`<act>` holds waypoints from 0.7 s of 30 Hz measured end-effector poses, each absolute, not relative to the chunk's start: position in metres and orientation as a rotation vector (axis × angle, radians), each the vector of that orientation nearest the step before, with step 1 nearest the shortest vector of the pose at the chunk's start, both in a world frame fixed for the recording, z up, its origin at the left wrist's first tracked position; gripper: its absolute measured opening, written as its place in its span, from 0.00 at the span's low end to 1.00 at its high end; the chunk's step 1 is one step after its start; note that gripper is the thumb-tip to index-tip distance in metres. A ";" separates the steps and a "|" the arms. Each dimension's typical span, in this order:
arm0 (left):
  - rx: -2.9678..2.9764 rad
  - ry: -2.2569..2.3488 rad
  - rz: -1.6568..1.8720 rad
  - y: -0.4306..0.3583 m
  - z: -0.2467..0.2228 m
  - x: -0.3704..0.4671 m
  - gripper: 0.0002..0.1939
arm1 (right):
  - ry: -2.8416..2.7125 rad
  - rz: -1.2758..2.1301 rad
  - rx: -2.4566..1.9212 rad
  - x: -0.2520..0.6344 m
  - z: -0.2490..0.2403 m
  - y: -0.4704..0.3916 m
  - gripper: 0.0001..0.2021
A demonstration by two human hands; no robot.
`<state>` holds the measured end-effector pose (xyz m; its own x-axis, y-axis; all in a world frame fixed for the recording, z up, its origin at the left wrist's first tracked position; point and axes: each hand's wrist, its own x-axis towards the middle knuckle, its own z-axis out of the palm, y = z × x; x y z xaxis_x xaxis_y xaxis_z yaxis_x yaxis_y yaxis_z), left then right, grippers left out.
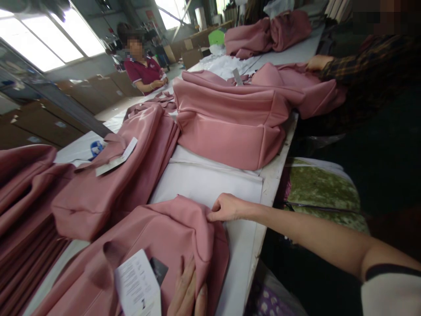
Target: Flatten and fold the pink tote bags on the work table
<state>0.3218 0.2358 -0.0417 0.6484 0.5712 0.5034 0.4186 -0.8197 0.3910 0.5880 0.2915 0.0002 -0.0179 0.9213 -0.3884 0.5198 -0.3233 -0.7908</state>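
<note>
Workshop light falls from high windows onto a long white table (210, 184) that runs away from the viewer, heaped with pink fabric pieces.

Nearest the viewer, the person's left hand (187, 292) lies flat at the bottom edge of the view, fingers together and extended, pressing down on a folded pink cover (158, 237). The right hand (225, 208) reaches in from the right on a bare forearm; its fingers are closed in a pinch on the far right corner of that same cover, where the cloth bunches into a ridge. The cover lies directly under and between both hands, its long axis running from the near left toward the far right corner held by the right hand. The left hand is nearer the viewer and sits on the cover's near edge; the right hand is farther out, at the table's right side.

On the cover, just left of the left hand, rests a printed paper leaflet (138, 283) with a dark card (159, 270) tucked beside it; the print is too small to read.

Beyond the hands, a second pink stack (131, 175) with a paper tag (116, 160) lies to the left, and a large boxy pink cushion cover (230, 127) sits farther along the table. At far right, another person's hand (317, 62) in a plaid sleeve rests on more pink cloth. A seated person in a maroon shirt (144, 72) works at the far end.
</note>
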 end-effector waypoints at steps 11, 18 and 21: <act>2.710 0.695 0.936 0.239 -0.054 0.318 0.33 | -1.470 0.883 -1.992 0.565 0.002 0.282 0.08; 2.681 0.859 0.803 0.236 -0.059 0.313 0.32 | -1.250 0.844 -1.886 0.563 -0.025 0.273 0.10; 2.731 0.917 0.777 0.236 -0.060 0.316 0.33 | -1.107 0.939 -1.834 0.565 -0.043 0.267 0.12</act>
